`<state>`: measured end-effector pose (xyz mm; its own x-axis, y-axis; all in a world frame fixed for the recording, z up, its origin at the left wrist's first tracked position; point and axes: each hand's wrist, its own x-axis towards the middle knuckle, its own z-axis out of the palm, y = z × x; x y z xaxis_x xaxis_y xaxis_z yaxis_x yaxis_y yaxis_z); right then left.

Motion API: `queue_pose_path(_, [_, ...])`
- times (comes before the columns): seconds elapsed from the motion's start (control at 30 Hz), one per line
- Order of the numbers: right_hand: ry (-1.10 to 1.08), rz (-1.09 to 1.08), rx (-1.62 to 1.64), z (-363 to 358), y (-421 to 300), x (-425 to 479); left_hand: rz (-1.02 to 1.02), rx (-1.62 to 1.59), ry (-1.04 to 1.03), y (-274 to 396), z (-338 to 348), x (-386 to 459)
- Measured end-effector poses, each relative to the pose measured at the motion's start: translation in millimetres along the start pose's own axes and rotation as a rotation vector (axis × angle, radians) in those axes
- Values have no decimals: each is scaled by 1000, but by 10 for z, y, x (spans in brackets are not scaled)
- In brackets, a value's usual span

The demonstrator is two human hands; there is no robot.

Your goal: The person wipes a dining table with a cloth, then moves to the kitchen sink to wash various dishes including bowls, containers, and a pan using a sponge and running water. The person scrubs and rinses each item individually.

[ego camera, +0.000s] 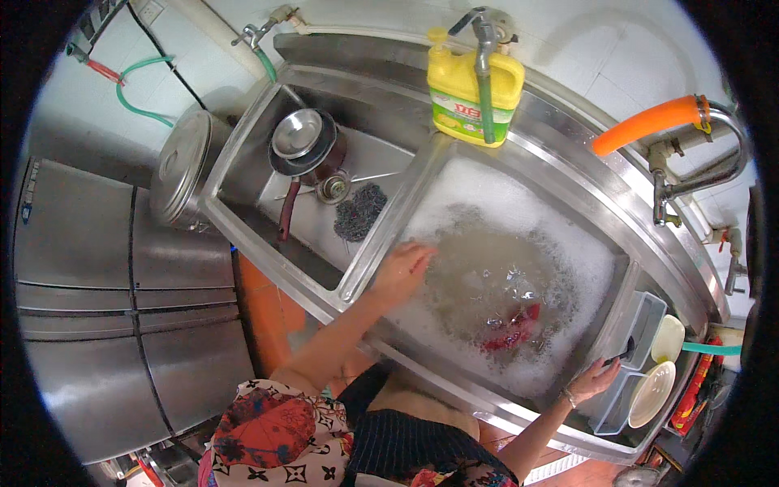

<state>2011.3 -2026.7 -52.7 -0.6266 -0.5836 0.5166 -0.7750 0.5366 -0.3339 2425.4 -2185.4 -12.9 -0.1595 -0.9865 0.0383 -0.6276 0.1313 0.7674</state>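
Soapy, murky water with white foam fills the steel sink basin (487, 255) before me. A red item (514, 332), too blurred to name, shows in the water. Over the basin's left side is my left hand (405, 271), blurred, with nothing clearly visible in it. My right hand (593, 380) is at the right-hand compartment, its fingers on a dark, slim utensil (622, 356) beside clear plastic containers (618, 399). A cream oval dish (652, 394) and a second pale dish (667, 338) stand against those containers.
The left basin holds a pan (291, 198) with metal bowls (297, 134) and steel scouring wool (360, 213). Behind stands a yellow detergent jug (475, 91) under a tap. An orange hose (651, 125) hangs over the back right. A lidded steel pot (188, 167) stands left.
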Motion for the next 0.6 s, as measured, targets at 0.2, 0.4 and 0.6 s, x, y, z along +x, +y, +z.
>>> queue_pose_path(0.2, [-419,-203,164,356,-598,-262,-40,67,253,-275,-426,-180])
queue_pose_path(0.4, [-990,-178,21,905,-781,-743,-274,-49,408,-664,-891,-141])
queue_pose_path(0.6, [-1201,-14,239,897,-854,-971,-532,-465,553,-2007,-1466,216])
